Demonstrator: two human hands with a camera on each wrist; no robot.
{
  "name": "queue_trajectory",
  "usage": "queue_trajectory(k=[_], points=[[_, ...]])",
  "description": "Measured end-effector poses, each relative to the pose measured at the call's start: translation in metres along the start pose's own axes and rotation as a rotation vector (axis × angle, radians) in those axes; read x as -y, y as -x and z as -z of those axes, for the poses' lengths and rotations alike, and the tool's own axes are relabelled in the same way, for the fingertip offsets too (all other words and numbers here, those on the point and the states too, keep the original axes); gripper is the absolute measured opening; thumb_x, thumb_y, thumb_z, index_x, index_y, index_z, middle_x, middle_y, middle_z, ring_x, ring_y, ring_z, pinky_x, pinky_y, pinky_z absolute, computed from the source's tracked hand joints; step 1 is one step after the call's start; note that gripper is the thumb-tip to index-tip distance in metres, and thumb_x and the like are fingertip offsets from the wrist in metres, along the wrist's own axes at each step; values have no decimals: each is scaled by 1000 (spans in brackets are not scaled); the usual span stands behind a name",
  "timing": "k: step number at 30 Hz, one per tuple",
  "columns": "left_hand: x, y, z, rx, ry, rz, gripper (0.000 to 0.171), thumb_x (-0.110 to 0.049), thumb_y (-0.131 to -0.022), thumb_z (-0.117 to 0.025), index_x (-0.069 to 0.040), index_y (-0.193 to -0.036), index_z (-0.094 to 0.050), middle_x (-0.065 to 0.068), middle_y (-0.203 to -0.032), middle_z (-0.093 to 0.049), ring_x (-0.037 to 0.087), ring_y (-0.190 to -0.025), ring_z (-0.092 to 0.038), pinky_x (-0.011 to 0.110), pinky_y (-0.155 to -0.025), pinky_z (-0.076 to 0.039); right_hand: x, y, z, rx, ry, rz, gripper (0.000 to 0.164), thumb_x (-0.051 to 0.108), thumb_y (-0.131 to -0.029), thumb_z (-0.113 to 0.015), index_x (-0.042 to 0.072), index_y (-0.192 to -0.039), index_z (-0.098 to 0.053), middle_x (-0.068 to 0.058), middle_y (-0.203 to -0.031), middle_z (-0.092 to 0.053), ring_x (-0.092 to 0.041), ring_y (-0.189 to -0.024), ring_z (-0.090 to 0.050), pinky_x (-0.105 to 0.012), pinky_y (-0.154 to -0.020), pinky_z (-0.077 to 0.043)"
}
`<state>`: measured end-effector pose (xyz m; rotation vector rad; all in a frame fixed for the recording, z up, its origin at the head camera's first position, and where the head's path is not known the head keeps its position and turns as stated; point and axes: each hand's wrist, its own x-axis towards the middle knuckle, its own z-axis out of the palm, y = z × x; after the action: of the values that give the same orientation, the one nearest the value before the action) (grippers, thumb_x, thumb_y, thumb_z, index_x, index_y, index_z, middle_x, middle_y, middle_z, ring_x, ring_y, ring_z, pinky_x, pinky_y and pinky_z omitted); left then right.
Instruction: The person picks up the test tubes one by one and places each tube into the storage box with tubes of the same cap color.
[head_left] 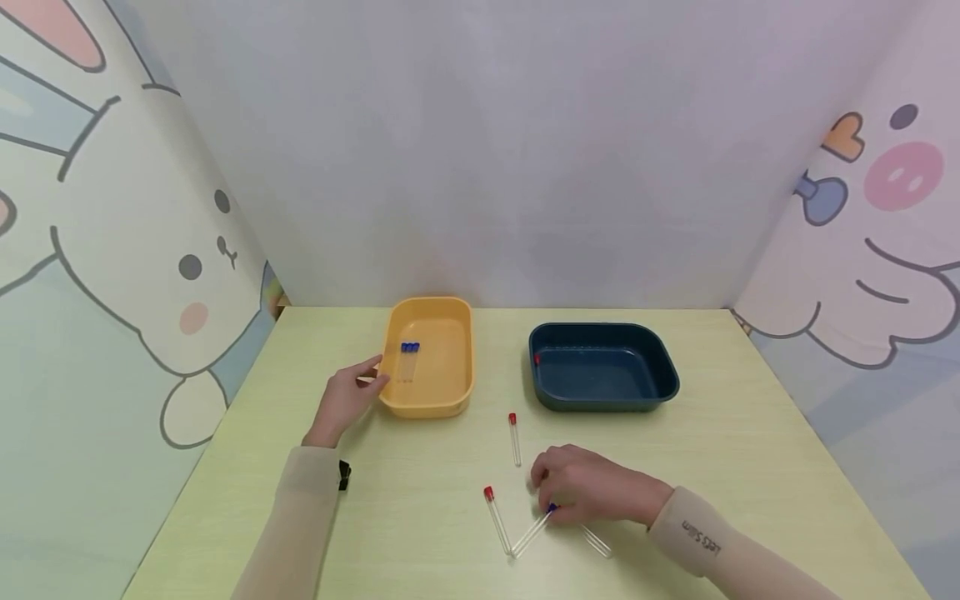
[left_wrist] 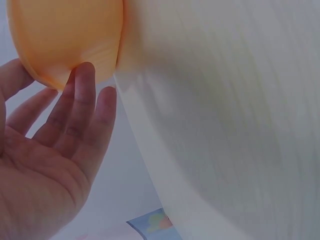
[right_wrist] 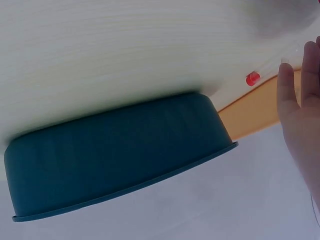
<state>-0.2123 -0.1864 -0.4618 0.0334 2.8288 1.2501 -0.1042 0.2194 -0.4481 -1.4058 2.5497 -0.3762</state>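
Note:
At the yellow tray (head_left: 429, 410), my left hand (head_left: 348, 400) holds the near left rim, with the thumb at the edge and fingers against the outer wall (left_wrist: 65, 40). Several blue-capped tubes (head_left: 409, 362) lie side by side in that tray. My right hand (head_left: 588, 487) is low over the table and pinches a blue-capped test tube (head_left: 534, 533) near its cap; the fingertips are partly hidden. Another clear tube (head_left: 597, 542) sticks out from under this hand, its cap covered. Two red-capped tubes, one nearer (head_left: 497, 521) and one farther (head_left: 514, 440), lie to its left.
A dark blue tray (head_left: 603, 405) stands behind my right hand, with a red cap (head_left: 537, 359) showing at its inner left side. The light wooden table (head_left: 420, 500) ends at a pale back curtain (head_left: 495, 167). Cartoon-printed cloths hang at both sides.

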Motion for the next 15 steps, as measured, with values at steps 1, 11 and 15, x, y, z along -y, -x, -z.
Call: queue_trajectory(k=[1,11,15], points=[[0,0,0,-1,0,-2,53,-27,-104,-61,-8,-152,-50,24,-133,-66,33,-109,-68,38,-85,-61,0,0,2,-6,-11,-17,7,29,-87,-83,31,-90,-77,11,-114,-66,-4,-106,-56,-26,-97,-51],[2,-1,0,-1,8,-5,53,-27,-104,-62,-9,-152,-50,24,-132,-66,33,-108,-68,38,-85,-61,-4,-1,25,-74,-88,-98,10,26,-88,-83,28,-95,-76,15,-109,-66,-5,-103,-57,-30,-97,-54],[2,-1,0,-1,14,-3,53,-26,-104,-62,-9,-152,-50,24,-131,-66,33,-108,-68,38,-85,-61,-7,-2,33,-110,-77,-92,9,24,-89,-82,27,-95,-76,15,-106,-67,-4,-100,-59,-30,-94,-56]])
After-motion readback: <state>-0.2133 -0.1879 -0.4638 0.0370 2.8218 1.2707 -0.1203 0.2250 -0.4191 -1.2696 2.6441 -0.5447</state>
